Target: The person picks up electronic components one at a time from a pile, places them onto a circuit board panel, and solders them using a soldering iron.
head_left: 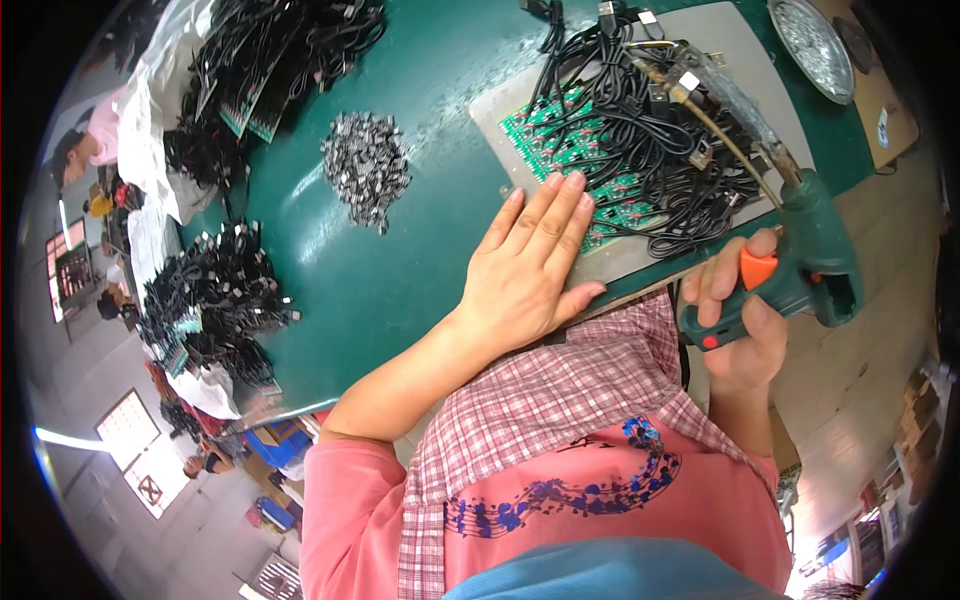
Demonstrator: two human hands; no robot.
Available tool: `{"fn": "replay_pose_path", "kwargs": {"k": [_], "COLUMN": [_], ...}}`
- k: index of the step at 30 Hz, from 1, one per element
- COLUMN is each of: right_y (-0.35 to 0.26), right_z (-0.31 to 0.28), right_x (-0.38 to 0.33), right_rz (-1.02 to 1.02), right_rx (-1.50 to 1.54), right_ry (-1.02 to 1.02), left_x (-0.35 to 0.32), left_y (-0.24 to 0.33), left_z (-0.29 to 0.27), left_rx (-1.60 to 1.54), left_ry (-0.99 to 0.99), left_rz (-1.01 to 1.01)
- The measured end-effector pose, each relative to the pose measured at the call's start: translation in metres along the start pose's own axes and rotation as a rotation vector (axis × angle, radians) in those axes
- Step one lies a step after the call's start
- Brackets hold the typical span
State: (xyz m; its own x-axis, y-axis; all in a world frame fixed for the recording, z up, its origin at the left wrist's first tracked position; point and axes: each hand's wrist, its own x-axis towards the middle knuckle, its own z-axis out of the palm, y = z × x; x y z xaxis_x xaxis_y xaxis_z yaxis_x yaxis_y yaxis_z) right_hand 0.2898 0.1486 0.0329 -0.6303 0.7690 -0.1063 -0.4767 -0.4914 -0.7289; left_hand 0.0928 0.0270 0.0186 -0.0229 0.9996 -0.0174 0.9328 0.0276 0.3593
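Note:
My right hand [735, 330] grips the handle of a green soldering gun [815, 225] with an orange trigger. Its metal barrel and a thin bent brass tube point up and left over the cables. My left hand [530, 245] lies flat, fingers stretched, with its fingertips at the near-left edge of a panel of green circuit boards [560, 135]. Black cables [640, 130] with metal USB plugs run across the boards and hide much of them. The boards rest on a grey plate [490, 110] at the table's edge.
Small metal connectors [366, 168] are heaped mid-table. Left of them lie cable bundles [215, 290] and, farther back, boards with cables [265, 70], beside white plastic sheeting [150, 130]. A round metal dish [812, 45] is at the far right. The green table [400, 270] ends at my apron.

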Motion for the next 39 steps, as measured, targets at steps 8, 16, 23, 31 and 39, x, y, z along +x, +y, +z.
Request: {"fn": "replay_pose_path", "kwargs": {"k": [8, 16, 23, 31, 39], "right_y": [0.019, 0.02, 0.02, 0.024, 0.024], "right_z": [0.024, 0.033, 0.04, 0.046, 0.049], "right_x": [-0.01, -0.009, -0.001, 0.001, 0.002], "right_rz": [0.186, 0.227, 0.184, 0.216, 0.217], "right_rx": [-0.122, -0.156, -0.153, -0.171, -0.185], "right_ry": [-0.076, -0.108, -0.069, -0.087, -0.103], "left_x": [-0.014, -0.021, -0.004, 0.002, 0.0], "left_y": [-0.001, -0.008, -0.013, -0.022, -0.023], "left_z": [0.003, 0.0, 0.004, 0.001, -0.003], "left_rx": [-0.121, -0.246, -0.16, -0.074, -0.117], "left_ry": [0.016, 0.044, 0.284, 0.221, 0.211], "left_rz": [-0.024, -0.004, -0.218, -0.195, -0.179]}}
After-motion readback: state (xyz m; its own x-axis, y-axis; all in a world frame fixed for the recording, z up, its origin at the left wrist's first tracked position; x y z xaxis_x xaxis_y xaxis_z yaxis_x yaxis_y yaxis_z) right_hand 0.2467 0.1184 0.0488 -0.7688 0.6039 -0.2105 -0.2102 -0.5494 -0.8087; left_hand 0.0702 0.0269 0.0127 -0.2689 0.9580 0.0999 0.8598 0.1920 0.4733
